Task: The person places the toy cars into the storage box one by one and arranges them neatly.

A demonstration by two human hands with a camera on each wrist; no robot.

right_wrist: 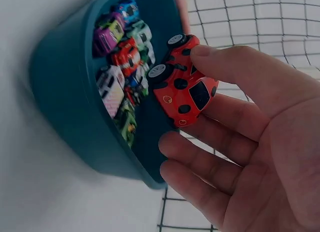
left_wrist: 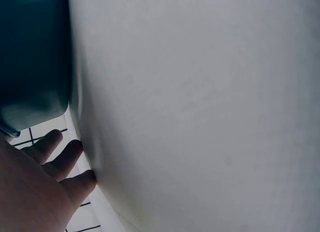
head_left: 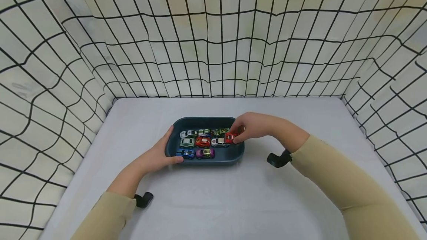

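Observation:
A dark teal tray (head_left: 230,156) stands on the white-covered table, with several small toy cars in rows inside it. My left hand (head_left: 155,156) holds its left end, thumb over the near rim and fingers along the side. In the left wrist view, the tray's outer wall (left_wrist: 35,57) shows above spread fingers (left_wrist: 67,159). Over the tray's right end, my right hand (head_left: 257,125) pinches a red toy car with black spots (right_wrist: 182,87) between thumb and fingers. Nearest to it are a white toy car (head_left: 219,142) and a green patterned one (head_left: 220,132).
A white cloth (head_left: 233,199) covers the table. Black netting (head_left: 220,40) over pale walls rises behind and on both sides. A black wrist camera (head_left: 279,159) juts from the right sleeve, another (head_left: 144,200) from the left.

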